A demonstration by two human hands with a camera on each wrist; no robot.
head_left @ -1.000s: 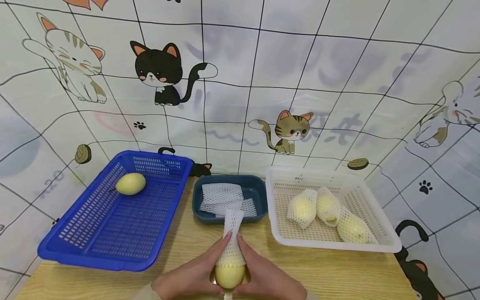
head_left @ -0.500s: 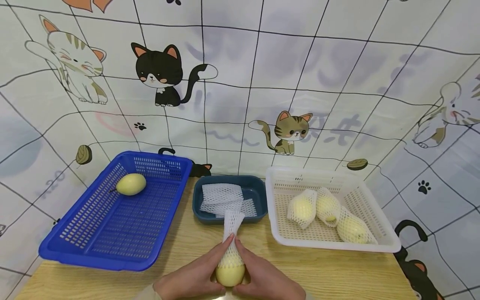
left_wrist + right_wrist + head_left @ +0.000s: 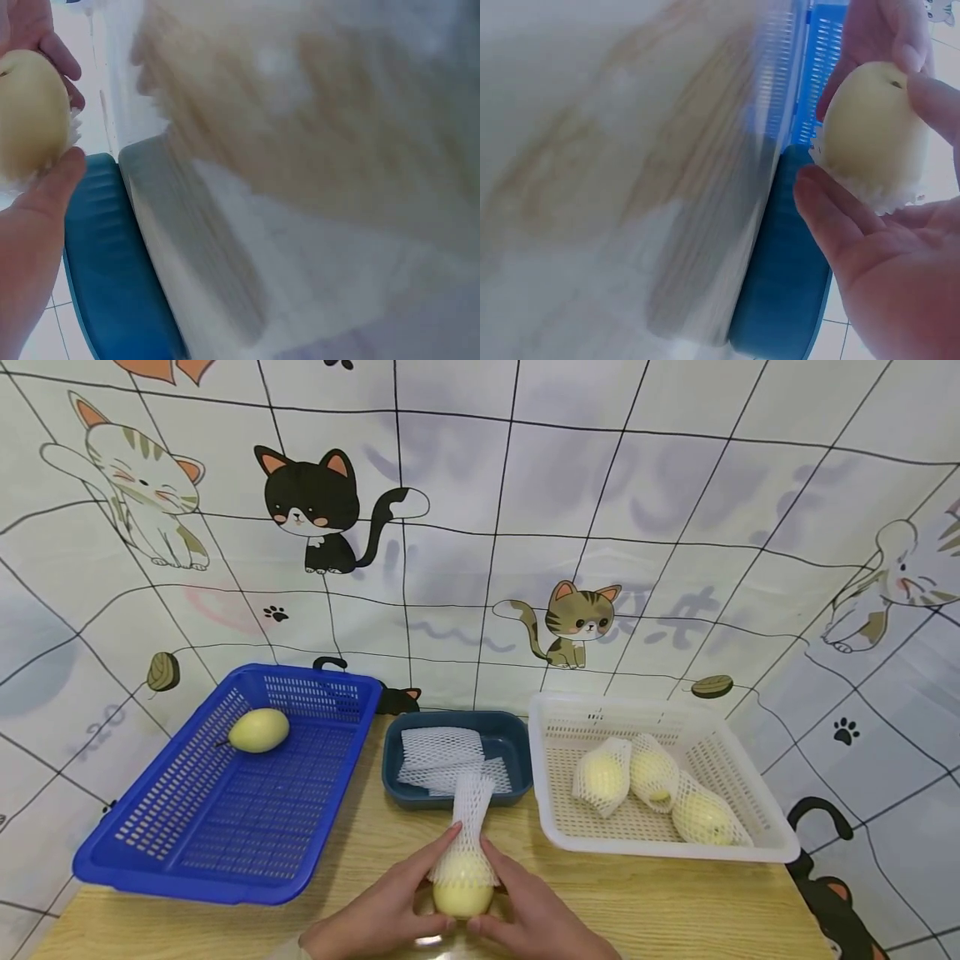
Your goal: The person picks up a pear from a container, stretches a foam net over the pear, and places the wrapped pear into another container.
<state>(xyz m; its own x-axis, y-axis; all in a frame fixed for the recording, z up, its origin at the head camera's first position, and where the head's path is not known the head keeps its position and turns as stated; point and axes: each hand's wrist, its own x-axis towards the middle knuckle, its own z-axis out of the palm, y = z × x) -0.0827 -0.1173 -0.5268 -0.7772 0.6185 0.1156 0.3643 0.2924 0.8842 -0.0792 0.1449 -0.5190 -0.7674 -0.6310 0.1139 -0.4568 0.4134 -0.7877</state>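
Observation:
Both hands grip a pale yellow pear from its two sides at the table's front. A white foam net sleeve covers the pear's upper part, and its loose end stands up toward the teal bin. My left hand has its fingertips along the net and its thumb low on the pear. Mirroring it, my right hand holds the other side. The right wrist view shows the pear's bare end with a small dark dimple, and the net's frilled edge around its side.
A teal bin with several flat foam nets stands behind the hands. At left, a blue basket holds one bare pear. The white basket at right holds three netted pears. A cat-print sheet hangs behind.
The hands and pear have moved slightly forward and up. The upper fingertips came together on the net, then spread apart again. The net's loose end has shifted a little right.

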